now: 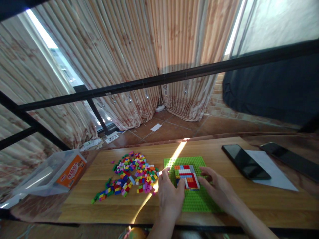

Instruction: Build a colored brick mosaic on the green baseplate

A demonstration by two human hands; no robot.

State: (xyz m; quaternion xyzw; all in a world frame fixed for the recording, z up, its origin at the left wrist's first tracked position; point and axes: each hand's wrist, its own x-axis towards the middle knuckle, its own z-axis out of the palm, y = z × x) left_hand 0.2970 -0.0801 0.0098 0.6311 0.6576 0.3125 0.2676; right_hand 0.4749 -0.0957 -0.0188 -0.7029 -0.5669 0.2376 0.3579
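A green studded baseplate lies on the wooden table. On it sits a rectangular build of toy bricks in red, white, blue, orange and grey. My left hand is at the left side of the build, thumb and fingers apart. At the build's right side is my right hand, its fingers spread towards the grey edge. No brick shows in either hand. Whether the fingertips touch the build, I cannot tell. Left of the baseplate lies a large loose heap of colourful bricks.
A clear plastic box with an orange label stands at the far left. On the right, a black phone overlaps a white sheet of paper, with another dark device beyond. A black metal rail crosses behind the table.
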